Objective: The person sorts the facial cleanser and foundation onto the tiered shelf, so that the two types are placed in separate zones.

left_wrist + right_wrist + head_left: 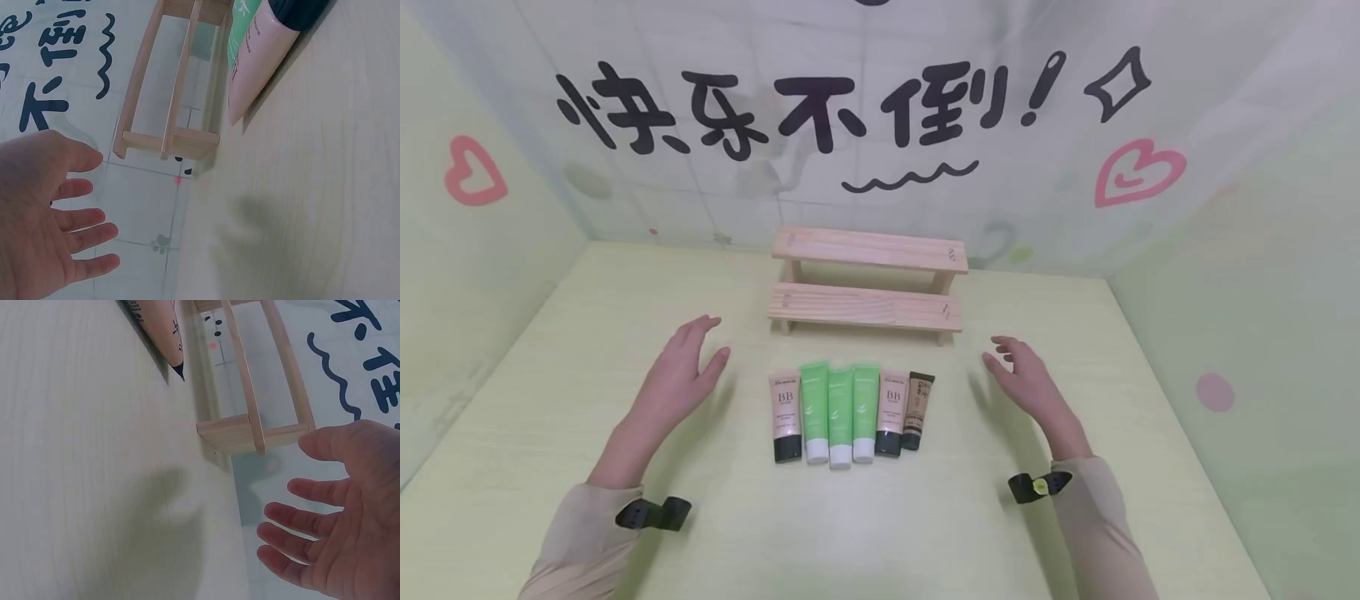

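Note:
My left hand (673, 375) hovers over the table left of a row of cosmetic tubes, its fingers spread and holding nothing. On the other side of the row, my right hand (1021, 377) is held the same way, also with nothing in it. The row has a pink BB cream tube (786, 408) at its left end, three green tubes (840, 417) with white caps, a second pink BB cream tube (891, 408), and a brown tube (918, 408) at the right. Both wrist views show the palms and loosely extended fingers, apart from every object.
A two-step wooden rack (867, 304) stands behind the tubes, near the back wall. The pale table (850, 542) is bounded by a printed backdrop (737, 192) at the back and by side walls left and right.

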Available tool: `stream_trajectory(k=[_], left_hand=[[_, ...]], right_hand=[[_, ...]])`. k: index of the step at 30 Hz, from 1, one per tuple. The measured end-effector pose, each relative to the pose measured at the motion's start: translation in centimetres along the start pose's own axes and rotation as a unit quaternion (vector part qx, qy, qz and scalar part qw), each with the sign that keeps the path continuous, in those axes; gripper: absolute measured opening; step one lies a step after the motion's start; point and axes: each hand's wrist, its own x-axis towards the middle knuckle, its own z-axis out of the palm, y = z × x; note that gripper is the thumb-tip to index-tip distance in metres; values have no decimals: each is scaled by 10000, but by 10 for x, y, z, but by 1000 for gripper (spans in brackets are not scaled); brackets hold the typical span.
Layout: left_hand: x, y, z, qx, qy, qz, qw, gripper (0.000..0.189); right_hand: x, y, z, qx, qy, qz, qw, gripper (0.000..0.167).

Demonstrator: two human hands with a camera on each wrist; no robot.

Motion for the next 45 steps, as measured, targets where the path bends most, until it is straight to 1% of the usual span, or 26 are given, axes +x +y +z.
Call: stream_trajectory(k=[7,12,18,28,35,38,45], left_hand=[[2,3,2,-10,-60,50,10000,51],[2,4,4,-56,-123,51,9999,51],[5,5,6,-102,-157,49,9998,51],[10,7,12,-189,-243,34,9995,49],[14,4,16,-319,-327,21,9990,49],[16,3,18,-388,-351,-10,9986,49],[21,-1,24,-621,-392,-106,9972,50]], right_hand=[[2,-7,7,120,-227,149,9996,53],[3,-10,12,91,-362,293,9989,50],[4,-15,15,65,-571,485,9972,50],[4,-24,22,-10,-794,454,9958,50],[2,-31,31,237,-1112,765,9906,50],[2,-34,35,205,-1173,811,9896,48],[1,-43,43,248,-1224,1118,9859,47]])
